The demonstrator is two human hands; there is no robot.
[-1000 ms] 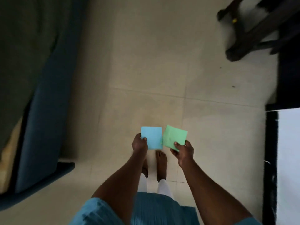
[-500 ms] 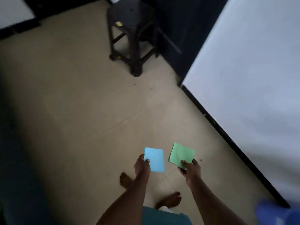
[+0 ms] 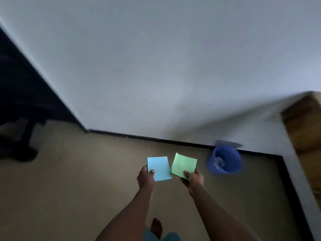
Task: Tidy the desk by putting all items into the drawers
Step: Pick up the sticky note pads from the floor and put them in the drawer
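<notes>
Two bare forearms (image 3: 133, 211), one bare foot (image 3: 156, 227), and a teal garment (image 3: 171, 237) at the bottom edge (only a strip shows).

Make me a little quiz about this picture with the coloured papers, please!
1. True or false: the left hand holds the green paper.
2. Pick one: where is the blue bin compared with the right hand? A) to its left B) to its right C) straight under it
3. Fill in the gap: the blue bin stands on the floor, close to the ___.

Key
1. False: the left hand holds the blue paper, and the right hand holds the green paper.
2. B
3. wall
</notes>
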